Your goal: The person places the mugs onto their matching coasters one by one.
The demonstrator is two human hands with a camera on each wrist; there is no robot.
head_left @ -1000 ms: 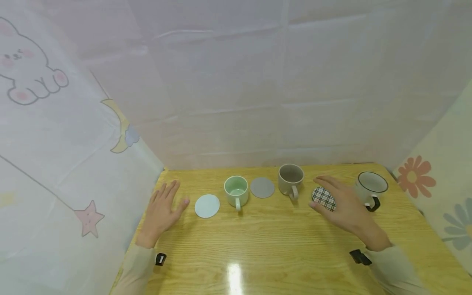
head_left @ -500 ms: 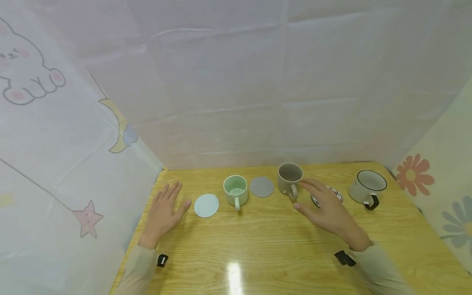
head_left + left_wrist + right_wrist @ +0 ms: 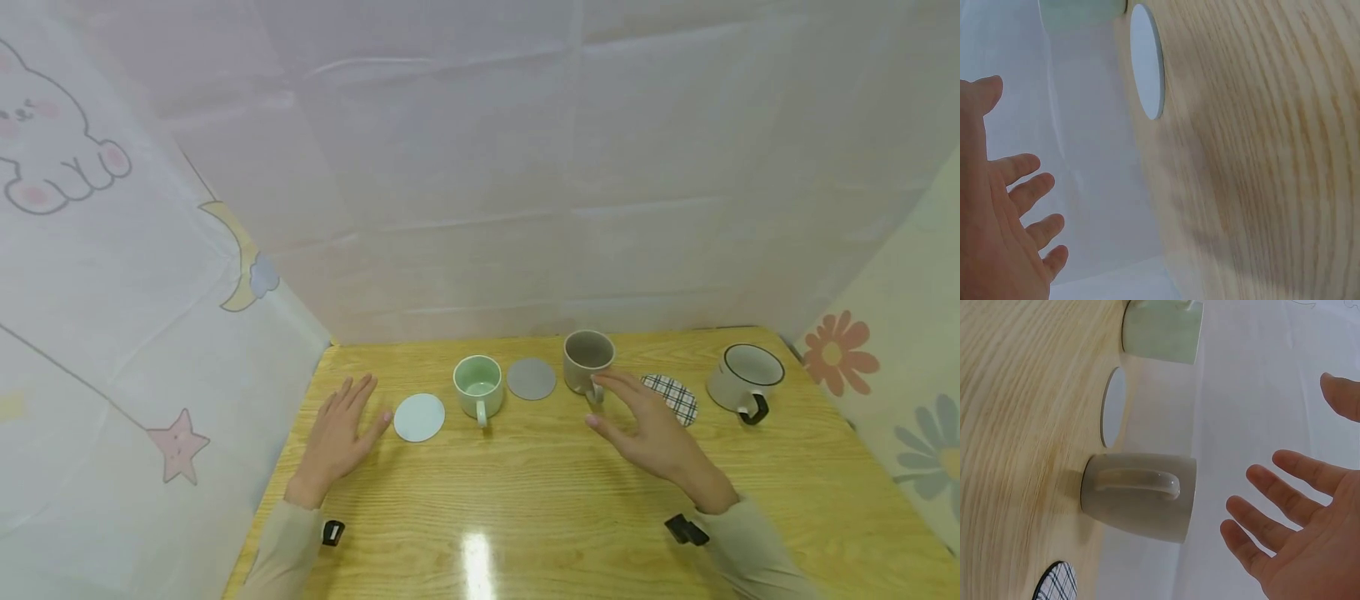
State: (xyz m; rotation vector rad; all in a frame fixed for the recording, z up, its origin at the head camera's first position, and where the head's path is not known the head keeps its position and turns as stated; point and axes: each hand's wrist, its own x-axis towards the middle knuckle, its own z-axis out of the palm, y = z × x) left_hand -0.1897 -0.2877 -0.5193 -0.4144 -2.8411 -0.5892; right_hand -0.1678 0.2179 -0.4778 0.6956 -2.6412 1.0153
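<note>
My right hand (image 3: 658,437) hovers just in front of the grey-brown mug (image 3: 588,360), its fingers spread and holding nothing. In the right wrist view a gap shows between the fingertips (image 3: 1235,534) and that mug (image 3: 1141,497), whose handle faces me. Behind the right hand lies a round plaid coaster (image 3: 671,398). Over the table's left side my left hand (image 3: 333,440) is held with spread fingers, left of a round pale-blue coaster (image 3: 419,417). A light-green mug (image 3: 478,387) stands right of that coaster, and a round grey coaster (image 3: 532,379) lies between the two mugs.
A white mug (image 3: 742,379) with a dark rim and black handle stands near the wooden table's (image 3: 480,492) right end. Cloth walls, one with a pink star (image 3: 178,446), rise at the back and both sides.
My right hand has moved left, from over the plaid coaster to the front of the grey-brown mug, uncovering most of the coaster. My left hand has barely shifted. The mugs stay put.
</note>
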